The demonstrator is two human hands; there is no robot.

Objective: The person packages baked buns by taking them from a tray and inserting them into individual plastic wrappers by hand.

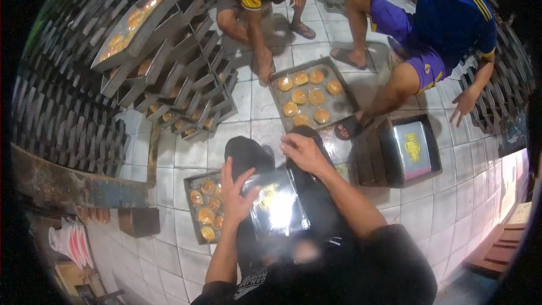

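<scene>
A stack of clear plastic bags point(293, 223) with yellow print lies across my lap, strongly lit by glare. My left hand point(237, 195) is open at the left edge of these bags, fingers spread. My right hand point(306, 152) hovers above my right knee, past the bags' far edge. Its fingers are curled in towards the thumb, and I cannot make out what is between them. Beyond my knees sits a metal tray point(340, 114) of round, glazed buns point(299, 97). A second bun tray point(193, 223) is on the floor by my left leg.
At left, trays of buns point(164, 59) are stacked crosswise. An open box point(372, 161) holding printed plastic bags point(412, 147) stands at right. Two people crouch or sit opposite; one person's hand point(264, 66) is at the middle tray. More empty-looking trays point(68, 87) line the wall.
</scene>
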